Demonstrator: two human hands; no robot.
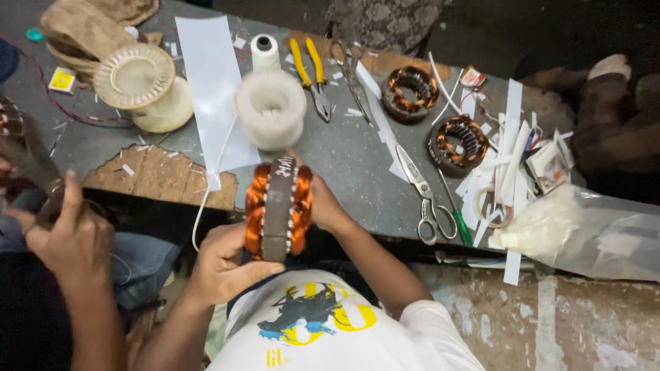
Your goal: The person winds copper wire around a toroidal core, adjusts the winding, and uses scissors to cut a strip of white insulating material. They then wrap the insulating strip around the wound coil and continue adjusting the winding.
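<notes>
- the left hand (223, 264) and the right hand (323, 206) both grasp 1 motor stator (278, 207), held on edge just above the near rim of the counter (344, 154).
- its copper coils look already wound; 2 more stators (410, 93) lie further back.
- a white thread spool (270, 106) and scissors (426, 196) lie near, so the lacing seems not finished.
- the hand at the far left (69, 237) belongs to another person.
</notes>
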